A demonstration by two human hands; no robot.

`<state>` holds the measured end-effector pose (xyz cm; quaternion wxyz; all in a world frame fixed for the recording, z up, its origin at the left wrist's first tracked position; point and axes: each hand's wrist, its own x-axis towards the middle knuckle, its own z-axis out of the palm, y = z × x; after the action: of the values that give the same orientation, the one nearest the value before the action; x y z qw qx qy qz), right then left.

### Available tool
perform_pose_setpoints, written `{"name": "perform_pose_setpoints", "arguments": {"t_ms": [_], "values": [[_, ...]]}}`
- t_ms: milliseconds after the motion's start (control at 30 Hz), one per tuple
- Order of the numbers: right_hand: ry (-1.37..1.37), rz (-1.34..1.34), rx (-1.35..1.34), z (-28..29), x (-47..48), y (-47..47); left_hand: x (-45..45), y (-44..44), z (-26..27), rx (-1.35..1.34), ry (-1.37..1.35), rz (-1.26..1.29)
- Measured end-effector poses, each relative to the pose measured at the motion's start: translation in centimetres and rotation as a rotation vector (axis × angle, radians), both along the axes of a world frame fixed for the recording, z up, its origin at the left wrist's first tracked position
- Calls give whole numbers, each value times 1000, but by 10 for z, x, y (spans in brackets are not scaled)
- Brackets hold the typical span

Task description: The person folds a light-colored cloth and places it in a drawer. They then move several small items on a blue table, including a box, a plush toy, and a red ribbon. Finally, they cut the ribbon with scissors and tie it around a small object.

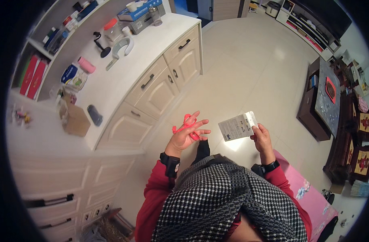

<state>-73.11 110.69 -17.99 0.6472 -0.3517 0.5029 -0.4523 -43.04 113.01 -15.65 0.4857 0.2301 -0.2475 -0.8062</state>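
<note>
My left hand (180,139) is in front of me, palm partly up and fingers spread. A red cord (194,136) is looped around those fingers, with one end by the thumb side. To its right, my right hand (262,141) grips a flat, pale package (236,127) by its upper right corner, between thumb and fingers. The package bears printed writing and is tilted in the air over the tiled floor. A gap separates it from the left hand and the cord.
Left of me runs a white countertop (124,75) with a cardboard box (77,119), a pink bottle (86,65), a black stand (105,52) and a grey-white neck device (124,47). A low table (326,115) stands right. Beside my right arm lies a pink flowered cloth (293,181).
</note>
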Motion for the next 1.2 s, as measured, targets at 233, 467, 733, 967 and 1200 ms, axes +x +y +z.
{"name": "perform_pose_setpoints", "arguments": {"t_ms": [233, 467, 733, 967, 1200], "values": [[48, -30, 34, -10, 21, -133, 29, -134, -19, -105, -356, 37], [52, -92, -4, -24, 16, -246, 37, -254, -18, 10, -378, 20], [51, -9, 6, -64, -10, -413, 9, -369, -30, 71, -591, 237], [4, 144, -7, -89, 20, -563, 12, -455, -33, -10, -907, 297], [-8, 199, -17, -99, 77, -675, 37, -527, -49, 67, -997, 406]]}}
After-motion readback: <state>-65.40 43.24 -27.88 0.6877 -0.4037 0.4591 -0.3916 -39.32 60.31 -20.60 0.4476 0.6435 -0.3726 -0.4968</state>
